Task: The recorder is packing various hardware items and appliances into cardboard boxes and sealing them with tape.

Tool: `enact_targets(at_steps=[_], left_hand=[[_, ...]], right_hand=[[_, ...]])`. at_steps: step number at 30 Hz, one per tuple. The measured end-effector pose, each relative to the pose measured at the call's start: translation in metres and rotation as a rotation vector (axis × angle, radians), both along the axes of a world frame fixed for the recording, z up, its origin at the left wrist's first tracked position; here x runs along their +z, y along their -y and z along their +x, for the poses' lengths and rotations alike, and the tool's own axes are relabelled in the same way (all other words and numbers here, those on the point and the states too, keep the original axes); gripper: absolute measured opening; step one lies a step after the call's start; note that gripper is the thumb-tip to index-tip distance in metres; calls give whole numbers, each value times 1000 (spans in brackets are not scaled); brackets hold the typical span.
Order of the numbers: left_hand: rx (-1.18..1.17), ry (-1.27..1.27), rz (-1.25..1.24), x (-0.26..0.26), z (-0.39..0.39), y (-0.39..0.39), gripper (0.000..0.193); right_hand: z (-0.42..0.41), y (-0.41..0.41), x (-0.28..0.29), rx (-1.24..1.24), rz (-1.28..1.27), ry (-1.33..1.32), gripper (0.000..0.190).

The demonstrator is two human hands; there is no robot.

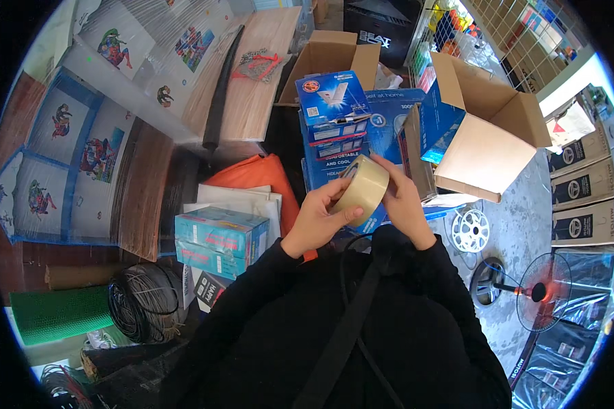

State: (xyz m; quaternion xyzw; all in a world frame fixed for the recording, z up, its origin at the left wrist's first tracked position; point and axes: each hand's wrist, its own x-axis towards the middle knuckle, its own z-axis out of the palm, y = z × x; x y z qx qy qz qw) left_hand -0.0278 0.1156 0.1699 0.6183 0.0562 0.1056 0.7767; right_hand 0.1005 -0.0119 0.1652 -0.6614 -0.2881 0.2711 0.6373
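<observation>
A roll of clear packing tape [366, 188] is held up in front of my chest. My left hand [323, 210] grips its left side, thumb across the tape's face and fingers reaching into the core. On the far right side of the roll my right hand [400, 197] has its fingers against the tape; the fingertips are partly hidden behind it. Just beyond the roll stands a stack of blue printed boxes [332, 97], with a slim pen-like object [349, 120] lying on a ledge of the stack. To the right an open cardboard carton [483, 145] rests tilted, flaps up.
Another open carton [332, 51] stands behind the stack. Teal boxes [220, 237] and orange sheeting [258, 176] lie at my left, near a wrapped cabinet [148, 56]. A pedestal fan [542, 292] and a white reel [470, 230] are on the floor at right, before stacked cartons [583, 186].
</observation>
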Motion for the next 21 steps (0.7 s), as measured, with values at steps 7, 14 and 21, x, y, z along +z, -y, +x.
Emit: enact_targets(at_steps=[7,14,21], left_hand=[[183,-11,92,-18,4,5,47],[275,14,179,-25,5,9,44],[256,-33,101,-38,0,16,43]], right_hand=[[-22,6,21,6,-110,768,53],[-25,3,22,-100,-55,855,42],[-14,2,17,-28,-135,678,33]])
